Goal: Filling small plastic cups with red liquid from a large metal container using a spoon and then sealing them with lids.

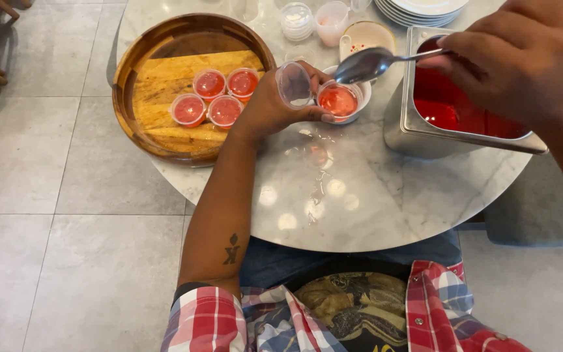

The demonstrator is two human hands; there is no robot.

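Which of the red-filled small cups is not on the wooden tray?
The cup by the left hand, sitting in a white bowl under the spoon; the other four sit on the tray.

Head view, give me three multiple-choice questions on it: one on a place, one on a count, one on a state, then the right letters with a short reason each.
1. Where do the lidded cups stand?
A. in the wooden tray
B. in the metal pan
C. on the plates

2. How many lidded cups are in the tray?
A. two
B. four
C. six

3. What is the spoon in the right hand like?
A. heaped with red jelly
B. bent
C. empty

Answers:
1 A, they sit on the tray's floor.
2 B, two rows of two.
3 C, its bowl shines bare above the cup by the left hand.
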